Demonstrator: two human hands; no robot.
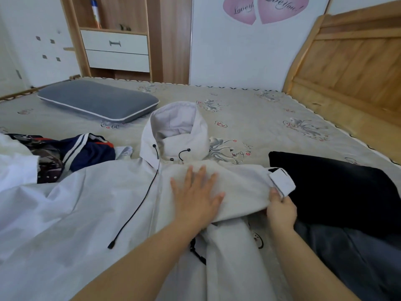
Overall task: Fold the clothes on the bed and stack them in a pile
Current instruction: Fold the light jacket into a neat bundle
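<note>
The left hand [196,195] lies flat on the white hooded jacket [86,213], fingers straight and spread, palm pressing down on the sleeve [236,187] that is folded across the chest. The right hand [281,210] grasps the end of that sleeve just below the cuff [282,181], thumb on top and fingers curled under the fabric edge. The cuff's tab sticks up towards a black garment [338,187] lying just beside it on the right side of the bed [271,109].

The jacket is spread front up across the near part of the bed, its hood [178,124] standing open and pointing away from the person. A black drawcord [138,205] trails from the collar down the front, its tip lying on the fabric. Nearer the person on the right, a grey garment [351,257] lies touching the black one.

To the left, beyond the jacket's shoulder, sits a loose heap: a navy garment with white stripes [86,151], a dark patterned piece [46,161] and something white [15,161] at the edge of view. Further back on the patterned sheet rests a grey pillow [97,99]. A wooden headboard [351,61] rises on the right, a cabinet with white drawers [117,49] stands against the far wall, and two pink heart stickers [264,8] mark the wall.
</note>
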